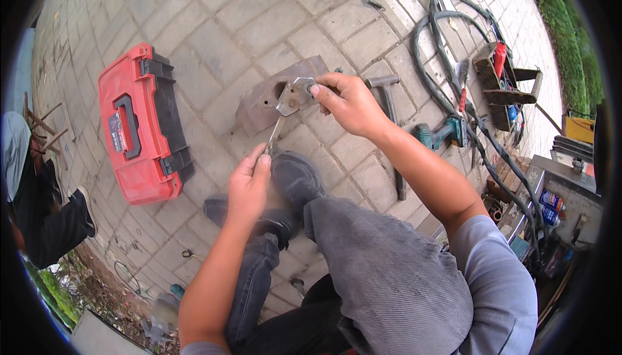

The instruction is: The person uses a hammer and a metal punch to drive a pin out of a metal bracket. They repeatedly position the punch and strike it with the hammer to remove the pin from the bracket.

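Observation:
My right hand (346, 103) pinches a small angled metal plate (295, 97) by its right edge, thumb on top. A round stud or bolt shows on the plate's face. Closed round a slim metal tool (275, 136), my left hand (249, 183) is nearer my body. The tool's far end meets the plate's lower edge; its exact kind cannot be made out. Beneath the plate, a rusty brown metal block (256, 103) with holes lies on the paving, just beyond my dark shoe (295, 177).
A red and black toolbox (139, 128) lies at left, near a seated person's legs (61, 215). To the right are a hammer (391, 105), a teal cordless drill (437, 134), a dark thick cable (424, 63) and an open tool tray (502, 95). A metal cabinet (564, 183) stands far right.

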